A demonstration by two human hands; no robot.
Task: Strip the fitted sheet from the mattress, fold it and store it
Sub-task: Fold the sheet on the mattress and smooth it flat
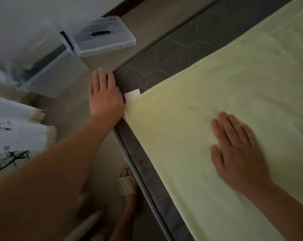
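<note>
Yellow-green and thin, the sheet (pixel 216 84) lies across the dark grey mattress (pixel 164 54). Its near corner is already off the mattress corner, drawn to a point where a white tag (pixel 132 95) sticks out. Bare quilted mattress shows beyond that point and in a strip along the near edge, just inside the cord (pixel 129 164) piping.

The left hand (pixel 104 96) lies palm down on the mattress corner, its fingers (pixel 102 77) straight and together. Its inner edge touches the sheet's point. The thumb is hidden, so I cannot tell whether it hooks the cloth; nothing visible is gripped. The right hand (pixel 237 153) rests flat on the sheet further in, fingers (pixel 230 127) straight and slightly spread, pressing the cloth and holding nothing.

The sheet should handle as light, soft and limp. It will not keep a shape, it will slide easily over the quilted top, and it will bunch wherever it is pushed. The elastic hem will likely pull the corners in and resist a neat fold. The best hold looks like the freed corner by the tag, pinched at the seam, where the cloth is doubled and least likely to slip. From there it can be peeled back towards the far corners. A flat palm will only smear it about.

On the floor to the left stands a clear bin (pixel 55 75) with its lid (pixel 103 39) lying beside it, a likely place to store the sheet.
</note>
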